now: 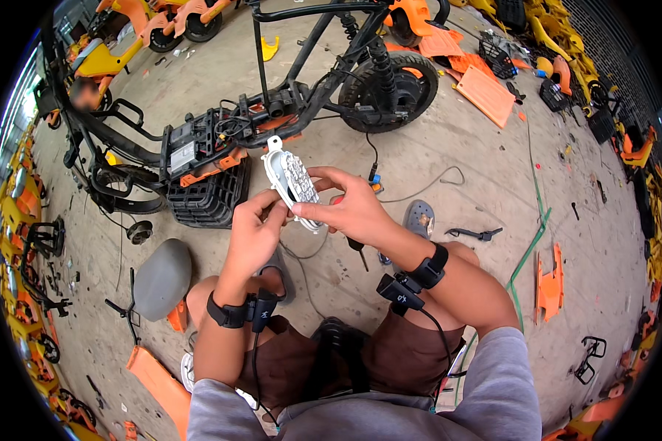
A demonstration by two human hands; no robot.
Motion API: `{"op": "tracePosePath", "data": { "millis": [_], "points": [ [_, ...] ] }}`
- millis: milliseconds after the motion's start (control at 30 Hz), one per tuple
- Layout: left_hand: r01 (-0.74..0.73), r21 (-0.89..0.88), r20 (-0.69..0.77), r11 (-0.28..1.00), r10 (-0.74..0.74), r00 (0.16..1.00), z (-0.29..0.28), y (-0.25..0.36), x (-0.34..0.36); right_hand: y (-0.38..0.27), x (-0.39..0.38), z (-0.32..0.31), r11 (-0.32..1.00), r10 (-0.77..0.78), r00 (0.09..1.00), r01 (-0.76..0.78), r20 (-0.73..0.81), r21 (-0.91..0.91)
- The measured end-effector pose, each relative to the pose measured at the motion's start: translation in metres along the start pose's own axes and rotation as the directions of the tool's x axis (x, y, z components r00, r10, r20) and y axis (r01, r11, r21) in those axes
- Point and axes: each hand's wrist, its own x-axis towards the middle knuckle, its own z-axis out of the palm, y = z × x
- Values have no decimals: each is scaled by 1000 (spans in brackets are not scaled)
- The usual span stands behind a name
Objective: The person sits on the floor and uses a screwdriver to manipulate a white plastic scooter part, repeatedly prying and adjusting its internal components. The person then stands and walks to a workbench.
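Observation:
Both hands hold up a white oval lamp housing whose faceted, silvery-white insert sits partly apart from the shell. My left hand pinches its lower left edge with thumb and fingers. On the other side, my right hand grips the insert, thumb at the lower rim and fingers behind. A screwdriver shows below the right palm, its shaft pointing down; most of its handle is hidden by that hand. Beyond the hands stands a stripped black scooter frame.
A black crate sits under the frame, near the rear wheel. A grey seat lies at the left. Orange panels and a green strap lie at the right. Thin cables cross the concrete floor.

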Motion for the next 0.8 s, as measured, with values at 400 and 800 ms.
{"op": "tracePosePath", "data": {
  "millis": [400, 800],
  "points": [
    [16, -99, -147, 995, -31, 989, 16, -1, 2, 7, -7, 5, 864, -367, 926, 304, -89, -401],
    [21, -297, 120, 955, 15, 993, 6, 10, -6, -16, -2, -12, 995, -75, 992, 81, 98, -58]
  ]
}}
